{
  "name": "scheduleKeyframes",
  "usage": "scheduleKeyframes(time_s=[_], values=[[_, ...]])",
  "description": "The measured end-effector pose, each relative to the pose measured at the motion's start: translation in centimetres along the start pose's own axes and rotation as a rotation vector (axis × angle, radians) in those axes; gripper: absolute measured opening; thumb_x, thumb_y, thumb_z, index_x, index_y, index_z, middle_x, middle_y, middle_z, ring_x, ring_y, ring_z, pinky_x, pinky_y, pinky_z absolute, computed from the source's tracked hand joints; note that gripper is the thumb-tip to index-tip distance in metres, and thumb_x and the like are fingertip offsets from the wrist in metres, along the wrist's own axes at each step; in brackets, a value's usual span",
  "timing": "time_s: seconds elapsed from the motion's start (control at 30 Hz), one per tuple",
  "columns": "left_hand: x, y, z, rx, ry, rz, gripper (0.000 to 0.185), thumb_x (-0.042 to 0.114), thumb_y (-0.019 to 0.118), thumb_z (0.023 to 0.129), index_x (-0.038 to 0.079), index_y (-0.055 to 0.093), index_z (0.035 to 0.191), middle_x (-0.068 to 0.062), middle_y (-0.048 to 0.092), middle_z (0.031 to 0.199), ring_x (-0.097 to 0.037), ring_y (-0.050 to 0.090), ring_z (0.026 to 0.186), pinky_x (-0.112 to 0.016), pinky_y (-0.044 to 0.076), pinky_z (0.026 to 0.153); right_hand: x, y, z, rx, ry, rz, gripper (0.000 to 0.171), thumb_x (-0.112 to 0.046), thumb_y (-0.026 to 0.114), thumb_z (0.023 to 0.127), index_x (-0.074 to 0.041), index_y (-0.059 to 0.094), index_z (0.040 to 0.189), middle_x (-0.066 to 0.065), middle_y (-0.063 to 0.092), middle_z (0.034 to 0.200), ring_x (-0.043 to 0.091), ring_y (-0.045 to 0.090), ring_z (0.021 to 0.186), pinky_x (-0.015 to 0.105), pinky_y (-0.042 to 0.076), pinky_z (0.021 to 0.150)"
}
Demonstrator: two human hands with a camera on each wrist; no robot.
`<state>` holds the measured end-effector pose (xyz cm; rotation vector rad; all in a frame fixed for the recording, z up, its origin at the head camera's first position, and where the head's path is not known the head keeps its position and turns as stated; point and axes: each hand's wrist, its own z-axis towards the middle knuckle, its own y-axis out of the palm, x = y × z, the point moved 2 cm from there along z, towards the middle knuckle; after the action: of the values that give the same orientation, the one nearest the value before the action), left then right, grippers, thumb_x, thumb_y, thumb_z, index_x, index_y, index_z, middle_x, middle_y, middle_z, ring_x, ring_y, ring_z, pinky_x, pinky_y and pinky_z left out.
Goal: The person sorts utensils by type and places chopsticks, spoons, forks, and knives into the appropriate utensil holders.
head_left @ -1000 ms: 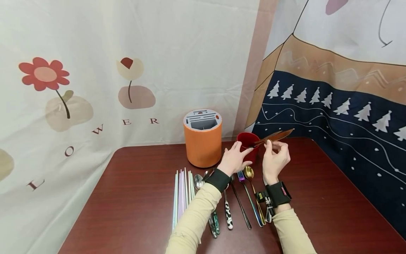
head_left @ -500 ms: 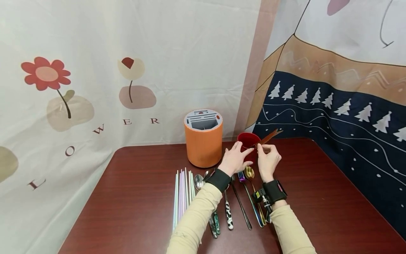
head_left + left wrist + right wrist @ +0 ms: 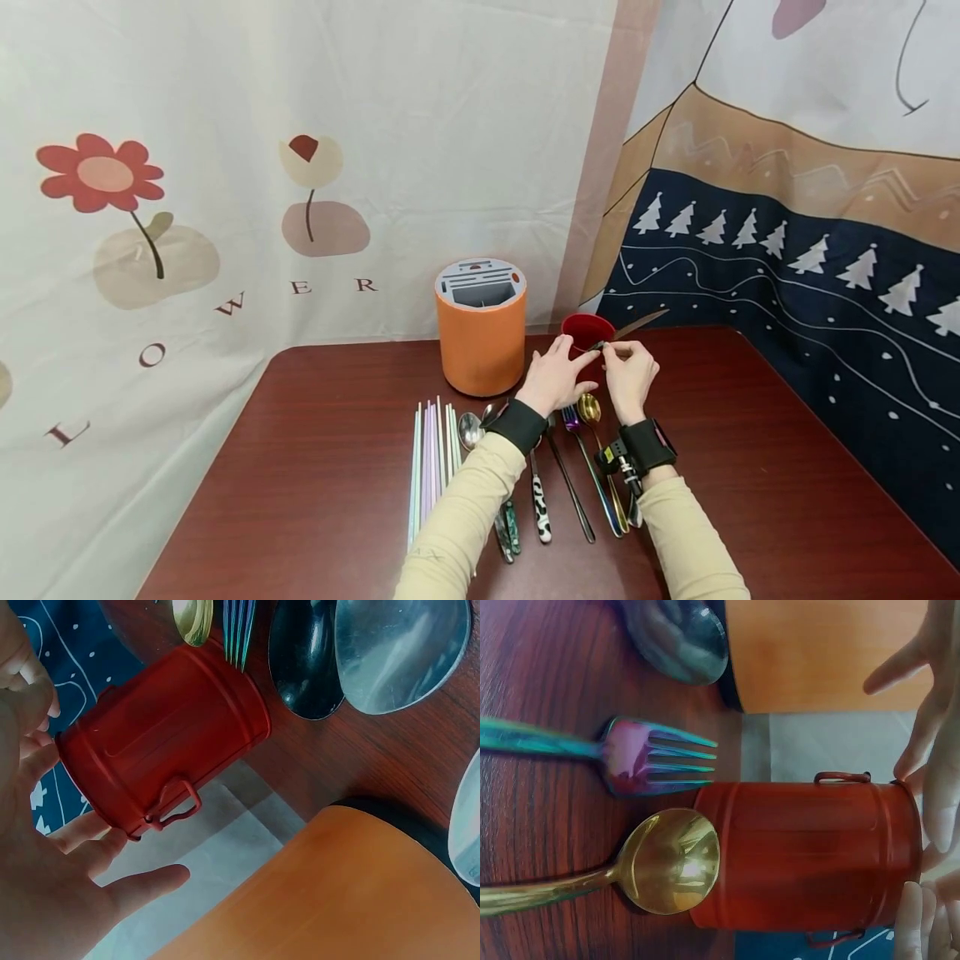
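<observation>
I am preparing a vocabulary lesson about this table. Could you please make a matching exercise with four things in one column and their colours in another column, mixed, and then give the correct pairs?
Things:
1. small can
2. tall cylindrical holder
3. spoon nearest the right wrist
4. fork

Colours:
A. iridescent purple and blue
B. red
C. gold
D. orange

Pairs: 1-B, 2-D, 3-C, 4-A

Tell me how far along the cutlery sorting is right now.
Barely begun. In hand: the right hand pinches a dark utensil angled into the red cup, which the left hand steadies at the rim. Left on the table: the chopsticks, gold spoon, iridescent fork and other spoons. The orange holder looks unused.
</observation>
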<state>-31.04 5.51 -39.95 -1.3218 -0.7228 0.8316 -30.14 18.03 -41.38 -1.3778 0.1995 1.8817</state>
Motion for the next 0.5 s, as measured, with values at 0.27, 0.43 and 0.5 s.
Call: scheduleKeyframes(time_s=[0.27,0.43,0.5], values=[[0.0,-0.1,0.0,-0.025,-0.005,-0.011,0.055,0.056,0.044,0.093,0.041,0.033,0.145,-0.005,0.033,0.151,-0.018,0.026,0.144,-0.050,0.042,0.105,0.5,-0.5,-0.5,-0.017,0.012,-0.003,0.017,-0.016,0.064,0.089,0.000,0.070,0.093,0.022,0.071,0.086,-0.012,0.050,0.048,0.015,0.043,0.060],[0.0,0.1,0.1,-0.018,-0.003,-0.028,0.055,0.056,0.045,0.093,0.041,0.034,0.145,-0.005,0.032,0.152,-0.019,0.026,0.144,-0.050,0.042,0.106,0.9,-1.4,-1.1,-0.073,0.022,-0.009,0.017,-0.017,0.063,0.090,-0.001,0.068,0.094,0.021,0.068,0.087,0.005,0.059,0.054,0.011,0.042,0.051],[0.0,0.1,0.1,-0.018,-0.001,-0.029,0.055,0.056,0.045,0.093,0.042,0.034,0.145,-0.005,0.032,0.152,-0.019,0.026,0.144,-0.051,0.042,0.106,1.0,-1.8,-1.3,-0.094,0.020,-0.046,0.016,-0.016,0.063,0.091,-0.001,0.067,0.094,0.020,0.068,0.087,0.005,0.058,0.055,0.012,0.043,0.052]])
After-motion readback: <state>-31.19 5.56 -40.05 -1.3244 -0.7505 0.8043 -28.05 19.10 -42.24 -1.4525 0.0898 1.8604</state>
